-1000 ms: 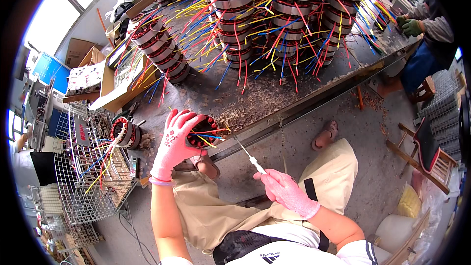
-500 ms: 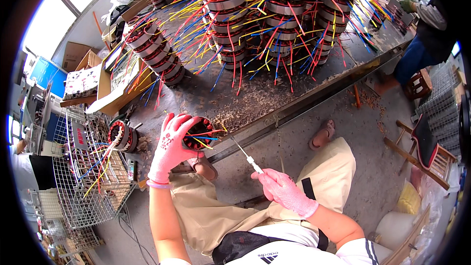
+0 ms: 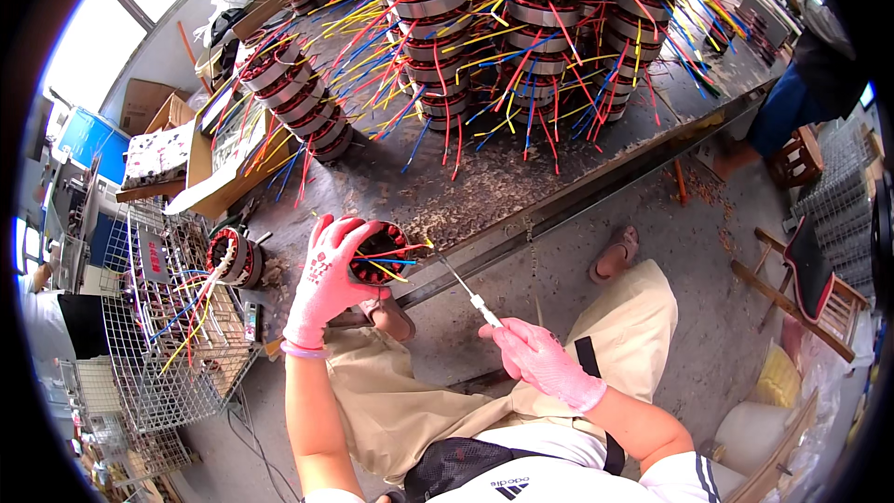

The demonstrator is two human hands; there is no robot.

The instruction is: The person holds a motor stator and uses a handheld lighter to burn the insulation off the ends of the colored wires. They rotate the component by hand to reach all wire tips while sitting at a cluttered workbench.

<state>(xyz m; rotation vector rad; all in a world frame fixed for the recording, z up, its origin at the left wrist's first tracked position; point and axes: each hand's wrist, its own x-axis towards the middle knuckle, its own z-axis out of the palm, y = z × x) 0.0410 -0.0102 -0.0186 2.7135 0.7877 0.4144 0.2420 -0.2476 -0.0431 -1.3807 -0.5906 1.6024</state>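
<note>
My left hand, in a pink glove, is closed around a motor stator at the near edge of the workbench. Its dark, red-edged ring faces right, and red, yellow and blue wire ends stick out of it. Gloved in pink as well, my right hand grips a slim tool with a white handle and a thin metal shaft, like a screwdriver. The shaft points up and left; its tip lies just right of the wire ends, and whether they touch I cannot tell.
Tall stacks of wired stators stand across the workbench, with a leaning stack at left. Another stator sits left of my hand, above a wire basket. A person is at far right, near a wooden chair.
My hands, the stator and the tool stay almost where they were. The person at far right has shifted a little, and the whole view has moved slightly.
</note>
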